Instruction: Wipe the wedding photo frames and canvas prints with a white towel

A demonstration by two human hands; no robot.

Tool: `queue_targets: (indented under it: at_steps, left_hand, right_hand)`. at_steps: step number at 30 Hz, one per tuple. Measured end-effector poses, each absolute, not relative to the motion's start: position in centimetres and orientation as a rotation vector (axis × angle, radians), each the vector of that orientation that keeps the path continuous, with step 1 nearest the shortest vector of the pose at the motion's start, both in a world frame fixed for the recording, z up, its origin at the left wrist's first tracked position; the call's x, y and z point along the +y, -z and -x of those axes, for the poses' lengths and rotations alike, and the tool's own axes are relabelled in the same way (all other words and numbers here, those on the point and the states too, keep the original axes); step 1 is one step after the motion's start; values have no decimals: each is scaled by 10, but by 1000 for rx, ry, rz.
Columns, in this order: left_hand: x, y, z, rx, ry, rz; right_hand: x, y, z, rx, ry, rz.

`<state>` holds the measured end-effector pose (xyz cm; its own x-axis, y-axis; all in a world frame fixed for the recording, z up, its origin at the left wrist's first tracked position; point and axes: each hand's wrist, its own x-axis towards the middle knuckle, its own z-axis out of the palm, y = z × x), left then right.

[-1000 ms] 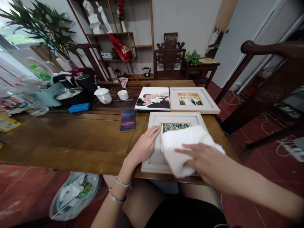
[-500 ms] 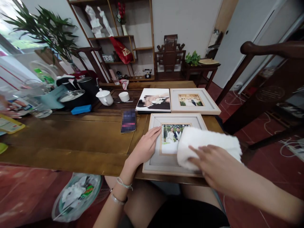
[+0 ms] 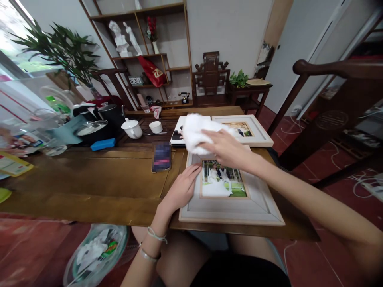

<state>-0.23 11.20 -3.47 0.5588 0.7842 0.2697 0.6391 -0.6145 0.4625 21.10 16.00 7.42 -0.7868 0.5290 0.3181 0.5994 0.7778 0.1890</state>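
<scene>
A pale wooden picture frame (image 3: 233, 215) with a photo of a couple lies flat at the table's front edge. My left hand (image 3: 187, 181) rests on its left side, fingers stretched out flat, fingertips by the photo. My right hand (image 3: 223, 147) grips a folded white towel (image 3: 194, 133) over the frame's far edge. The towel hides the upper left part of that edge and some of the things behind. Beyond it lie a white photo album or panel (image 3: 176, 127) and a second picture frame (image 3: 259, 133), both partly covered by towel and hand.
Left of the frame lies a small dark booklet (image 3: 161, 157). Farther left are a white lidded cup (image 3: 132, 128), a white bowl (image 3: 155, 127), a blue block (image 3: 103, 144) and a dark pot (image 3: 92, 129). A dark chair (image 3: 326, 115) stands right; a waste bin (image 3: 119, 247) sits below.
My right hand has carried the towel from the frame's lower right up and left to its far edge, uncovering the photo. My left hand has stayed in place.
</scene>
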Motion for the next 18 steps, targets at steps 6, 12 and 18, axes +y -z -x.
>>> queue_targets:
  at_steps: [6,12,18]
  left_hand:
    - [111,30,1,1210,-621,-2464]
    - [111,31,1,1177,-662,-2459]
    - [110,32,1,1171,-651,-2452]
  right_hand:
    - [172,-16,-198,-2977,218,698]
    - [153,-23,-249,-2958,223,909]
    - [126,-47,-306,-2918,243,1386]
